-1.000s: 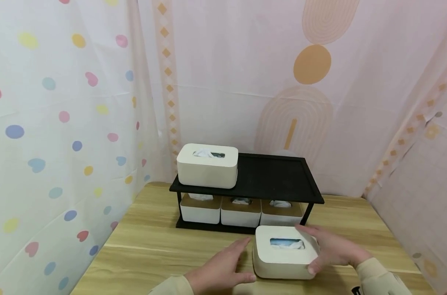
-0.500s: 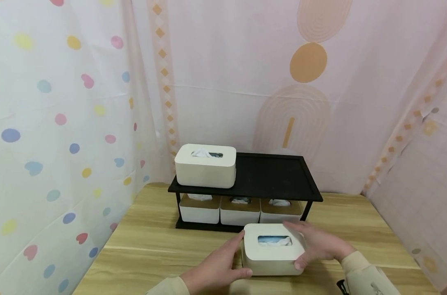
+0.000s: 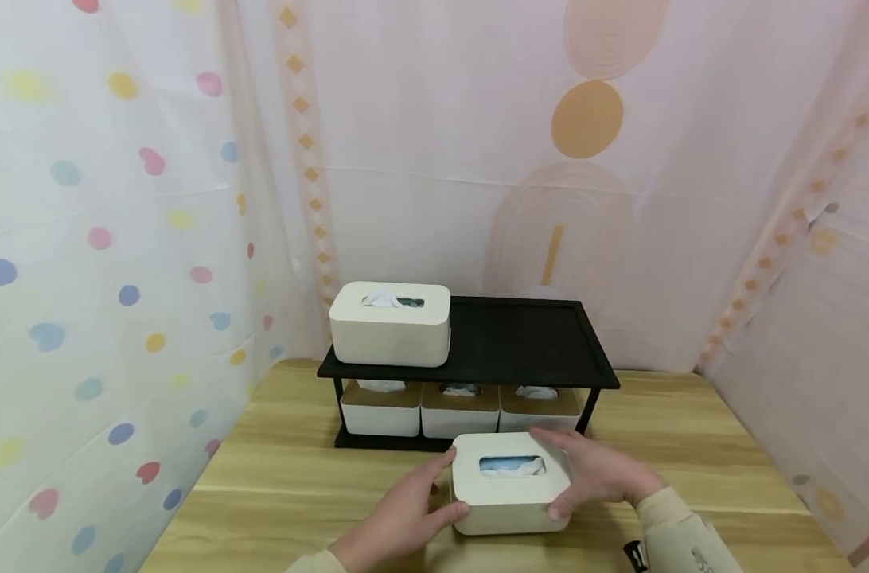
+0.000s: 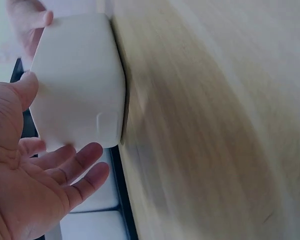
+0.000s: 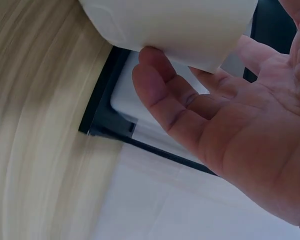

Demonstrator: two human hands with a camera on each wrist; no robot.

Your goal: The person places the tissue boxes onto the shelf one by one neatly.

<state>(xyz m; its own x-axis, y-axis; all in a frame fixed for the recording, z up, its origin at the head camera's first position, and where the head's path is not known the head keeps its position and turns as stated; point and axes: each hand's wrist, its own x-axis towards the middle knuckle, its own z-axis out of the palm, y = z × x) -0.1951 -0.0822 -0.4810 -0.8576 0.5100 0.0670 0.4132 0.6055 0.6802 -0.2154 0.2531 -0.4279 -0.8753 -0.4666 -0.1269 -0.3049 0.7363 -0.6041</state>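
A cream tissue box with tissue showing in its top slot is low at the wooden table, in front of the black rack. My left hand holds its left end, thumb at the front corner and fingers toward the back. At the right end my right hand grips it, with the thumb on the front and fingers reaching behind. The left wrist view shows the left thumb against the box's edge and fingertips along its side. In the right wrist view, curled fingers meet the box's lower edge.
Behind the box stands a two-level black rack. Another cream tissue box sits on its top at the left. Below are three white boxes with brown lids, one at the left. Patterned curtains enclose the wooden table.
The tissue box has moved left along the table with my right hand. My left hand has gone from beside the box to holding its left end. The view has shifted slightly.
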